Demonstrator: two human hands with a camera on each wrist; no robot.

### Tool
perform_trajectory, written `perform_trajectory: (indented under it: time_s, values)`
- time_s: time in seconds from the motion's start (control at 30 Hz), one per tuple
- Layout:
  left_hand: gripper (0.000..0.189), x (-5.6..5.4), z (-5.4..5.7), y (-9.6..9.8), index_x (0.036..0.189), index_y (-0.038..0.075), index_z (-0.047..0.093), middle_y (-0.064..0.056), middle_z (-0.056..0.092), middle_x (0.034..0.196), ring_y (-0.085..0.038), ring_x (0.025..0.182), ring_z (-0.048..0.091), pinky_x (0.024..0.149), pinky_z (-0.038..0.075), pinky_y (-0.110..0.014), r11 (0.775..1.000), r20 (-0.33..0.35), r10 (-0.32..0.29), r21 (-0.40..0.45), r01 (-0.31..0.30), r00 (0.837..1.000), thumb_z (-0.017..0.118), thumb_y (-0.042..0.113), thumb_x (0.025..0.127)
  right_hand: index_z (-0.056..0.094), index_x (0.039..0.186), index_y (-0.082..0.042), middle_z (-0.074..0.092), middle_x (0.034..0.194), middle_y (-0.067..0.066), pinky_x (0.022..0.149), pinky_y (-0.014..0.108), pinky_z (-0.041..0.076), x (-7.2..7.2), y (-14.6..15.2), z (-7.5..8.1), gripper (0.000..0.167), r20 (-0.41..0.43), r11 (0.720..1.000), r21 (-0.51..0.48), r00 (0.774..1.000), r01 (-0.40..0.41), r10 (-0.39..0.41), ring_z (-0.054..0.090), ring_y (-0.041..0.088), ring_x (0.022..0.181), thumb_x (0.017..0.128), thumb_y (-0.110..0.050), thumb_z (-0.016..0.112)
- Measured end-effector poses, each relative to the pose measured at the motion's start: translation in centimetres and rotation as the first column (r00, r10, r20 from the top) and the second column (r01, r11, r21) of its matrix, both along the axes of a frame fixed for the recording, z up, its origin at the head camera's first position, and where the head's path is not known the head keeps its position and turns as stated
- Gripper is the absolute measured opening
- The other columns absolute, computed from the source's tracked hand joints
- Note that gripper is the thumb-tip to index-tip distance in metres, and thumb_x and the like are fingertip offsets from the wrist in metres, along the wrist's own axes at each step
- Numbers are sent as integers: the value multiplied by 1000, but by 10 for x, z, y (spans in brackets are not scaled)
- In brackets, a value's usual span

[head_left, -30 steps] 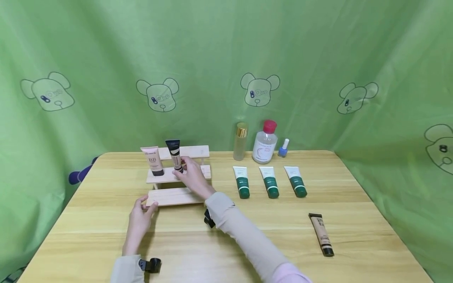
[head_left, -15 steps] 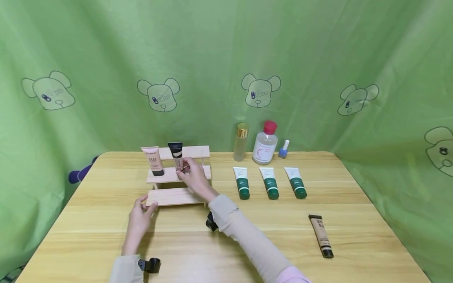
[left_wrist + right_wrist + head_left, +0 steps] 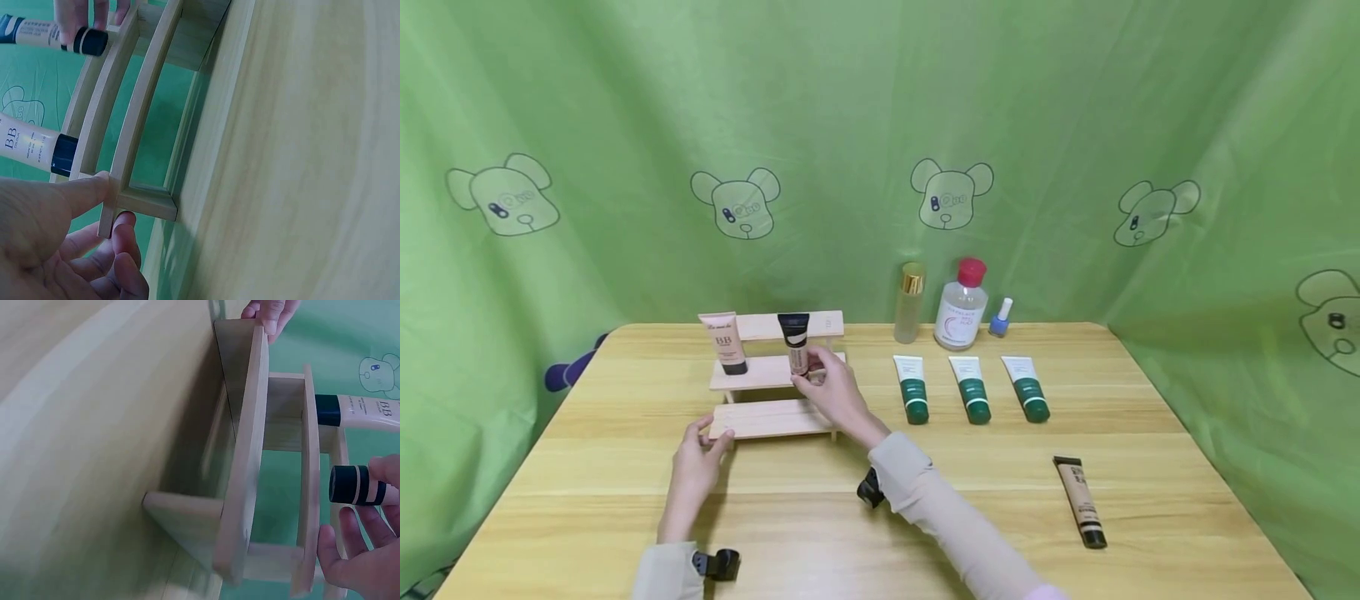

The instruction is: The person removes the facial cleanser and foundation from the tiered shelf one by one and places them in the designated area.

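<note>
A wooden three-tier display rack (image 3: 767, 418) stands at the left back of the table. My left hand (image 3: 695, 467) pinches the left end of its lowest tier between thumb and fingers. On the middle tier's left part, a pink BB cream tube (image 3: 726, 343) stands upright on its black cap. My right hand (image 3: 841, 398) pinches a beige-and-black cosmetic tube (image 3: 796, 335) upright, cap down, over the middle tier's right part. In the right wrist view a small gap shows between that tube's black cap (image 3: 342, 484) and the tier.
Right of the rack lie several green-and-white tubes (image 3: 973, 400). Behind them stand a gold-capped bottle (image 3: 907, 312), a clear bottle with a red cap (image 3: 960, 312) and a blue nail polish bottle (image 3: 1000, 321). A beige tube (image 3: 1081, 504) lies at the right front.
My right hand has carried the beige-and-black tube rightward and slightly toward me along the middle tier, away from the BB cream tube. My left hand has stayed on the rack.
</note>
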State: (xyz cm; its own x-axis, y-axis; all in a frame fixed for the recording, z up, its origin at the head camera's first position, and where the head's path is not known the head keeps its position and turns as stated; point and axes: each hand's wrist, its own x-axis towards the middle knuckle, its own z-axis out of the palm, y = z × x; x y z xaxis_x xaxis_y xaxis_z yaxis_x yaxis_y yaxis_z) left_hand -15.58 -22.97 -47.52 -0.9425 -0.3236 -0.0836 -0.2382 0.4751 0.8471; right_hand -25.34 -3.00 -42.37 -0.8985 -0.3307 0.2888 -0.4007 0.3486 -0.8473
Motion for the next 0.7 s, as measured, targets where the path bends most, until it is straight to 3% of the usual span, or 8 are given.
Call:
perform_trajectory:
  time_s: [0.27,0.5,0.7]
  values:
    - [58,-1,0,0,140,-8,31,-25,57,104,-24,75,56,60,44,-28,1000,-4,2,18,-2,1000,56,23,97,55,119,4,63,108,19,86,41,52,8,26,0,38,-7,998,-59,1000,13,-14,61,31,99,84,-5,70]
    - [59,-1,2,-1,140,-7,31,-25,57,105,-22,75,56,58,44,-26,1000,5,9,21,-9,1000,56,23,97,56,119,5,63,106,20,84,37,54,15,41,-2,40,-1,993,-108,999,45,-45,61,33,99,83,-4,71]
    - [59,0,1,0,141,-7,31,-27,56,108,-25,78,57,62,45,-27,1000,6,1,15,-1,1000,56,23,97,58,116,4,64,102,18,84,45,53,25,58,-6,39,-2,990,-123,998,67,-68,61,32,96,82,-5,73]
